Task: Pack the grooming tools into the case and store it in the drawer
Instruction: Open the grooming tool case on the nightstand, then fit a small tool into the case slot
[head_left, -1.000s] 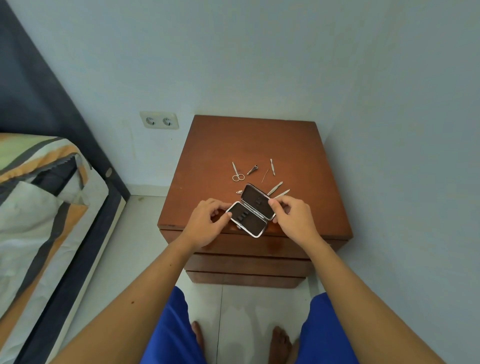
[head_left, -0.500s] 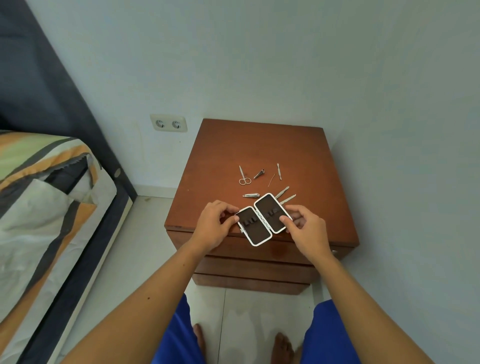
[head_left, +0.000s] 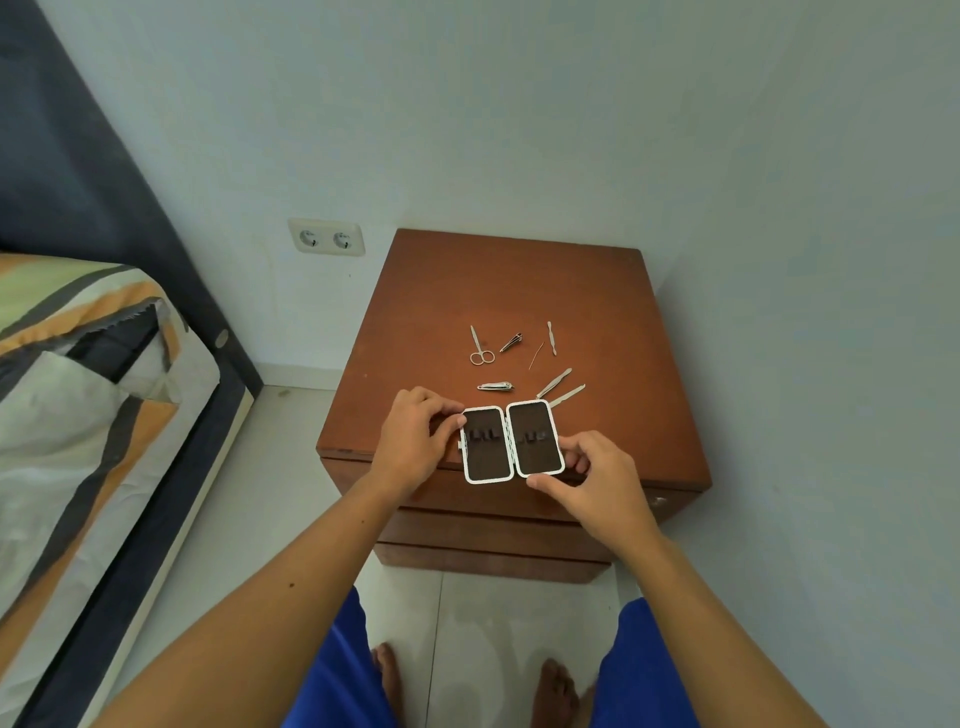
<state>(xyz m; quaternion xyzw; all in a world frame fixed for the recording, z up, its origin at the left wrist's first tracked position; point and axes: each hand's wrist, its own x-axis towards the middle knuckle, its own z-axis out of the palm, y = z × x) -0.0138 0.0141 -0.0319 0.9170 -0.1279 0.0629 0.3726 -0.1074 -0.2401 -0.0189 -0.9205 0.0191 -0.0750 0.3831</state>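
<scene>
Between both hands (head_left: 415, 441) (head_left: 597, 483), open case (head_left: 511, 442) holds no tools.

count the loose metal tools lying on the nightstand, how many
7, all beyond the open case: scissors, a dark clipper, a thin pin, a file, a nail clipper, and two slim tools. None appears hidden.
</scene>
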